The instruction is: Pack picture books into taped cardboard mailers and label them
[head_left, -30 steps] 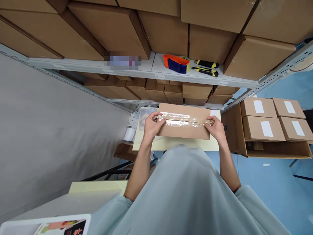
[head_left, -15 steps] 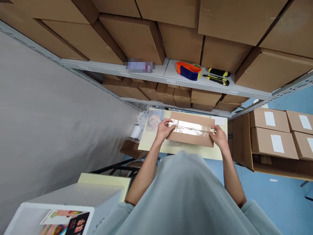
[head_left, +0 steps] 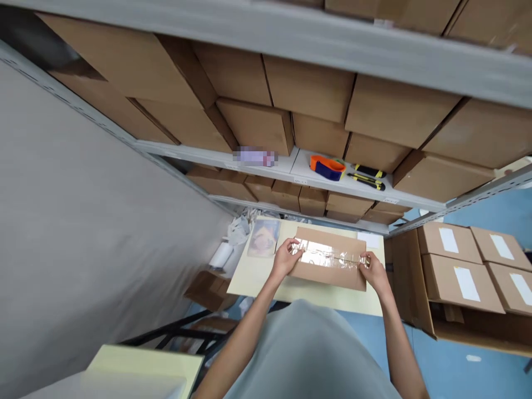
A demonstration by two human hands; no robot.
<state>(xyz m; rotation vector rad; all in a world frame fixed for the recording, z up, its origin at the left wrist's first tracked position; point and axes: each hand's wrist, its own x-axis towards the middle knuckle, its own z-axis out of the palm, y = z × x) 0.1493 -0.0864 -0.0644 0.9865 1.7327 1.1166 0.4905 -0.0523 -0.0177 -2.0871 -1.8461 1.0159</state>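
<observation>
A flat brown cardboard box [head_left: 324,275] is in front of me over the pale yellow table [head_left: 252,277]. Shiny clear tape [head_left: 326,255] runs lengthwise along the seam on its top. My left hand [head_left: 285,258] is closed on the box's left end, the thumb on the tape and the fingers curled at the edge. At the opposite end my right hand [head_left: 374,272] pinches the box in the same way, near the tape's end. The underside of the box is hidden.
Shelves [head_left: 282,160] packed with cartons stand beyond the table, holding an orange-and-blue tape ring [head_left: 328,167] and utility knives [head_left: 368,180]. A picture sheet [head_left: 264,238] lies on the table's left. An open carton [head_left: 405,277] with labelled boxes [head_left: 462,282] stands right; a grey wall [head_left: 103,238] rises left.
My view has tilted upward, so the shelves and table sit lower in the picture. Both hands keep their grip at the two ends of the box.
</observation>
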